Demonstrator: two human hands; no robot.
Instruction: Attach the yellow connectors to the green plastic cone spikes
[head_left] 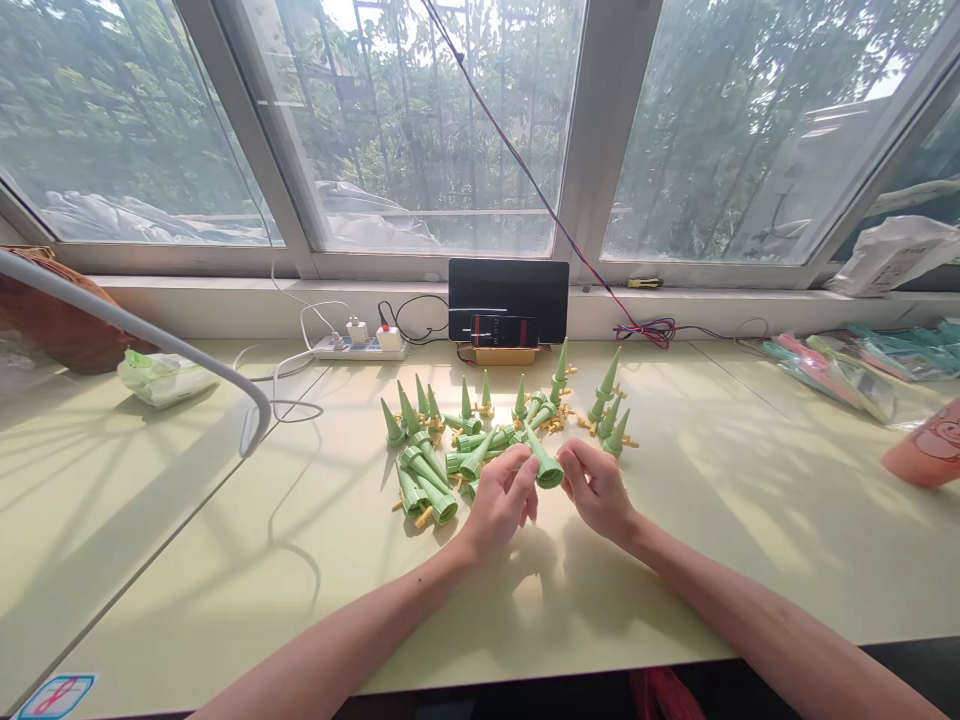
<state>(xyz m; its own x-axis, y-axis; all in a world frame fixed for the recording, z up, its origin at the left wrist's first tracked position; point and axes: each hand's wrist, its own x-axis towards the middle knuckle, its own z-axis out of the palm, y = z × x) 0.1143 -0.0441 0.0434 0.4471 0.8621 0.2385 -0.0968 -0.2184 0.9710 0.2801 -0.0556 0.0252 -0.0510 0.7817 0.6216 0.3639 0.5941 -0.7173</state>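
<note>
A green plastic watering spike [547, 468], tapered like a cone, is pinched between the thumb and fingers of my left hand [504, 492]. Its wide open end faces me and its tip points away. Close by on its right, my right hand [598, 490] is closed in a pinch; whatever its fingertips hold is hidden. Beyond my hands lie several more green spikes [426, 465], some on their sides. Others stand upright, such as a spike [605, 380] at the right, with small yellow valves on their sides. Loose yellow valves [556, 420] lie in a small heap among them.
A phone [504, 330] leans before a black tablet [517, 285] by the window. Left of them sits a power strip [360, 348] with cables. A grey curved metal arm [187, 350] reaches over the table's left side. Plastic packets [832, 370] and a pink cup [926, 450] are at right.
</note>
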